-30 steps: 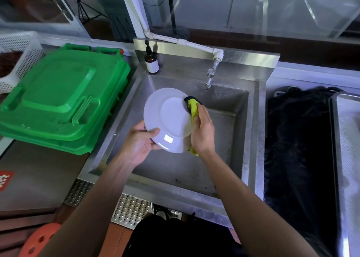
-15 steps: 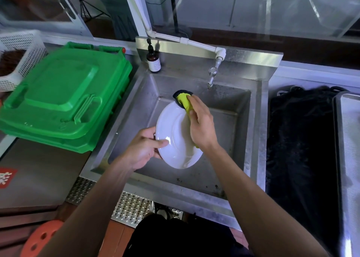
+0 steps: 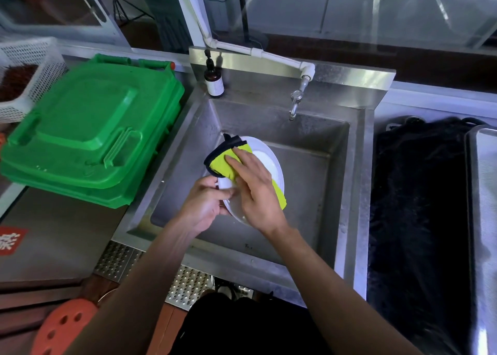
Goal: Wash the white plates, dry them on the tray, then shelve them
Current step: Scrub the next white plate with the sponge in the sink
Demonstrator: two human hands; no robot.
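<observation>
Plate (image 3: 271,163) — held tilted over the sink's (image 3: 341,193) left half. Left hand (image 3: 204,206) pinches the near rim; right hand (image 3: 255,188), fingers flat and slightly spread, presses cloth (image 3: 223,163) on its face. Likely rigid, brittle, slick when wet — best held by the rim.

We make out little legible text: a red sign (image 3: 10,240) at the left edge carries a white Chinese character, partly cut off, and the brown bottle's (image 3: 213,81) white label is too small to read.
</observation>
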